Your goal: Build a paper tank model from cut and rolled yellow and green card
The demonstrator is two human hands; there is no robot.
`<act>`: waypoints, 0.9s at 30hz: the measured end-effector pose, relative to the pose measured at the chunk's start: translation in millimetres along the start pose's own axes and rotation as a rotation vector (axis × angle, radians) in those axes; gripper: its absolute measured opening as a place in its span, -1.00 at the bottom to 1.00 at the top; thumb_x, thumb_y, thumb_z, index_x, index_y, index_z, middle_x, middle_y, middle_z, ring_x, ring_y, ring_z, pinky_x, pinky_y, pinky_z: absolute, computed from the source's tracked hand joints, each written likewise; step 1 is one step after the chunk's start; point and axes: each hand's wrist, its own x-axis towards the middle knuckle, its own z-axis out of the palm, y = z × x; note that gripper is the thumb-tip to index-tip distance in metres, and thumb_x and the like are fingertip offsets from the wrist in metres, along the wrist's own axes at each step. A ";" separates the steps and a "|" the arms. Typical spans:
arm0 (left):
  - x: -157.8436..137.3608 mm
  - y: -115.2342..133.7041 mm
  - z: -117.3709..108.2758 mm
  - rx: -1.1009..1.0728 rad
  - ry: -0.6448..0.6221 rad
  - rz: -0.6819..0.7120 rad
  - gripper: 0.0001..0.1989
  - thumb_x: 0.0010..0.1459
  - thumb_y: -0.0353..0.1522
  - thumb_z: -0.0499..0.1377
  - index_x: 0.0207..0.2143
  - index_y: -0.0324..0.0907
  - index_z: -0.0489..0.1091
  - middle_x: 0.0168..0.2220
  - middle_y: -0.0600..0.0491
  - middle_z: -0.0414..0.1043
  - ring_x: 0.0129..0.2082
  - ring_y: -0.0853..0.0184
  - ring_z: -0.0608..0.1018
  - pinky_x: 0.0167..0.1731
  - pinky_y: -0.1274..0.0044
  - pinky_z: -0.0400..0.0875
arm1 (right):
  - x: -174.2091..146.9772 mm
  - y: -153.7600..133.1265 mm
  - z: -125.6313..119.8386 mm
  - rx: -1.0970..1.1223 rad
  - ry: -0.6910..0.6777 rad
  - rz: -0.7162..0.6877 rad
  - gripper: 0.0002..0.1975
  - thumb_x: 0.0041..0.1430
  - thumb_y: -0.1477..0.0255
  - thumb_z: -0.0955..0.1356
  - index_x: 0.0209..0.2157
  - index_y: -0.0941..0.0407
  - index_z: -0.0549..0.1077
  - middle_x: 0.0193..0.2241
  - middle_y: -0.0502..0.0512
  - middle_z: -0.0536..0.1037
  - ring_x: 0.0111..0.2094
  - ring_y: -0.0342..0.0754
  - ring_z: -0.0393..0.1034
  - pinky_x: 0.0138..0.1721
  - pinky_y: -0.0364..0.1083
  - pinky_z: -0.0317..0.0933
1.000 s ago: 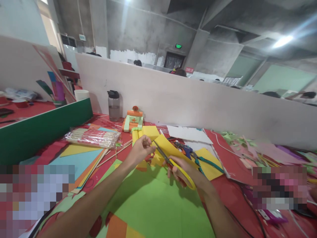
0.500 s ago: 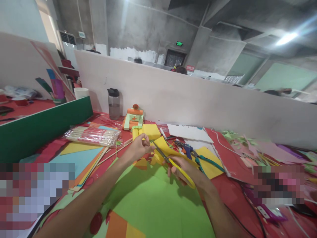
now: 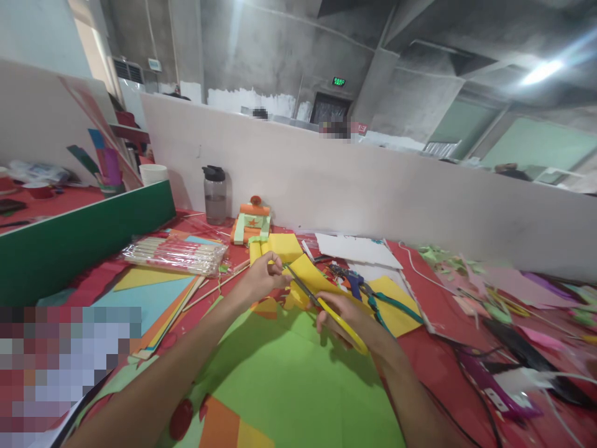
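Note:
My right hand (image 3: 344,314) is wrapped around a pair of scissors (image 3: 346,328) with yellow handles. Their dark blades point up and left, with the tips beside the fingers of my left hand (image 3: 263,275). That hand is closed in a pinch; whatever sits between its fingertips is too small to make out. Yellow paper (image 3: 311,274) lies behind and along the blades, partly covered by my right hand. Under both hands spreads a large green sheet (image 3: 298,379), with orange and yellow pieces at its edges.
Pliers with teal handles (image 3: 394,305) rest right of my right hand. At the back stand a water bottle (image 3: 215,196) and an orange and green paper model (image 3: 252,223). Wrapped sticks (image 3: 173,255) lie left, and a purple power strip (image 3: 497,386) with cables lies right.
Both hands and the scissors stay in nearly the same place. The yellow paper by the blades has shifted very slightly.

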 end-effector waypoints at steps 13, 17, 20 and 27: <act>-2.2 6.2 -0.1 -0.048 -0.014 -0.018 -0.51 -0.15 -0.32 0.44 -0.35 -0.14 0.15 -0.57 0.24 0.39 -0.49 0.39 0.55 -0.45 0.58 0.34 | -0.4 3.4 -2.4 -0.020 -0.032 -0.041 -0.46 0.11 -0.01 0.35 -0.12 0.17 0.39 -0.43 0.01 0.51 -0.74 -0.34 0.05 -0.76 -0.29 0.07; -2.8 8.0 -0.4 -0.054 -0.016 -0.021 -0.51 -0.14 -0.34 0.44 -0.36 -0.14 0.14 -0.58 0.25 0.36 -0.52 0.40 0.54 -0.46 0.58 0.35 | -2.5 3.7 -2.7 -0.023 -0.049 -0.062 -0.39 0.06 -0.07 0.37 -0.10 0.17 0.39 -0.39 0.03 0.51 -0.72 -0.33 0.05 -0.73 -0.27 0.05; -2.6 7.4 -0.9 -0.057 -0.018 -0.013 -0.53 -0.12 -0.34 0.43 -0.36 -0.14 0.14 -0.58 0.25 0.37 -0.52 0.41 0.54 -0.46 0.58 0.36 | -3.6 3.8 -2.4 -0.031 -0.049 -0.052 -0.37 0.06 -0.09 0.36 -0.08 0.15 0.39 -0.39 0.03 0.50 -0.69 -0.31 0.07 -0.70 -0.26 0.07; -1.4 5.2 -1.7 -0.029 -0.032 -0.004 -0.52 -0.12 -0.33 0.44 -0.36 -0.14 0.14 -0.58 0.24 0.39 -0.52 0.42 0.53 -0.48 0.59 0.36 | -1.3 10.3 -4.6 -0.024 -0.069 -0.071 -0.38 0.08 -0.07 0.36 -0.04 0.14 0.40 -0.38 0.02 0.50 -0.68 -0.30 0.08 -0.70 -0.26 0.09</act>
